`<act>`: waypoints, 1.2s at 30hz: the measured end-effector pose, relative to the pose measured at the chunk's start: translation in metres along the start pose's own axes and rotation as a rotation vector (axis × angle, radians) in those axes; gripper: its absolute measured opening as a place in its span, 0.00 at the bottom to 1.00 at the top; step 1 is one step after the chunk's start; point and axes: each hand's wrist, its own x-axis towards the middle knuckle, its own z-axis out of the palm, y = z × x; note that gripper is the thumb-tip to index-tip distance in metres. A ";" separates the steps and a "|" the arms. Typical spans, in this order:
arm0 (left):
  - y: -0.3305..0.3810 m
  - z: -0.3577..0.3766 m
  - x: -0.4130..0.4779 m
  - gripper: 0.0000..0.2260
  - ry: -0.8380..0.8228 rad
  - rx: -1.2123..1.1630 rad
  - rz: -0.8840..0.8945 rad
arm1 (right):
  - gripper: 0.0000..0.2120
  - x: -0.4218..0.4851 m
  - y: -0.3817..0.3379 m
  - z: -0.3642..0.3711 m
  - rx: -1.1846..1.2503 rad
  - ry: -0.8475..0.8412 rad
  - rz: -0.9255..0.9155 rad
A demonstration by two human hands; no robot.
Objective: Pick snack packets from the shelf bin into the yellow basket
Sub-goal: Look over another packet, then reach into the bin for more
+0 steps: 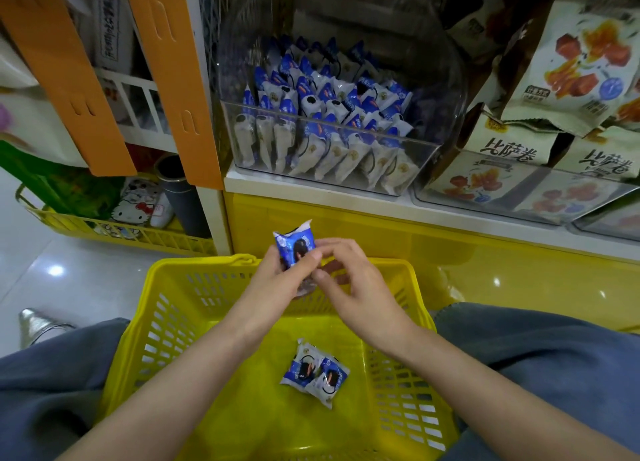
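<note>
1. Nearest, two legs in blue jeans (52, 384) are cut off by the lower edge; both forearms come in from the bottom corners.
2. Between the legs sits the yellow basket (166, 322), its near wall out of frame. On its floor lie two packets (313, 374), blue and white, overlapping each other, right of centre.
3. Above the basket's far rim the left hand (277, 280) grips a snack packet (294, 249) from the left and below, fingers curled round it. The right hand (349, 280) pinches the packet's right edge with thumb and forefinger. The packet's lower half is hidden behind the hands, and a greyish shape under the left thumb is too unclear to name.
4. At the left, a silver pointed shoe (38, 322) stands on the glossy floor (52, 270).
5. Farther left, a low yellow crate (138, 237) holds a cartoon-cat item and a dark tube, partly hidden by orange panels (62, 80).
6. On the white shelf, the clear shelf bin (332, 123) is packed with rows of the same blue-and-white packets; its rear is dim and reflective.
7. Right of it, large beige snack bags (571, 62) stack in a second clear bin (519, 211), cut off at the frame edge.
</note>
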 end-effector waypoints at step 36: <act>0.082 -0.033 0.036 0.08 0.145 -0.463 0.330 | 0.14 0.232 -0.042 -0.121 -0.624 0.199 0.237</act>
